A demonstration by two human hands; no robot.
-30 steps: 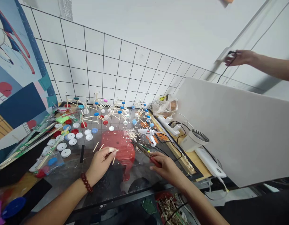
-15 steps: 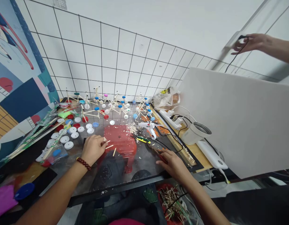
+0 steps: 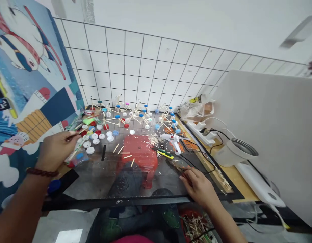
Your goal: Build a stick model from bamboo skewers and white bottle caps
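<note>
A white wall with a black wire grid backs a clear glass tabletop (image 3: 100,175) cluttered with craft parts; a red plastic stool (image 3: 138,155) shows through the glass and serves as the landmark here. Left of the stool, the left hand (image 3: 54,150) pinches a thin pale wooden stick (image 3: 77,133) above a clear bag of sticks and caps (image 3: 76,157). Such a stick is probably light, stiff and easy to snap, best pinched near its middle. Right of the stool, the right hand (image 3: 200,187) closes on red-handled pliers (image 3: 180,165) resting on the glass. Loose short sticks (image 3: 124,155) lie over the stool; white, red and blue bottle caps (image 3: 96,136) crowd behind the left hand. Beyond the stool stand stick-and-cap models (image 3: 135,114), with a white glue gun (image 3: 172,140) and a yellow-green utility knife (image 3: 164,154) to the right.
</note>
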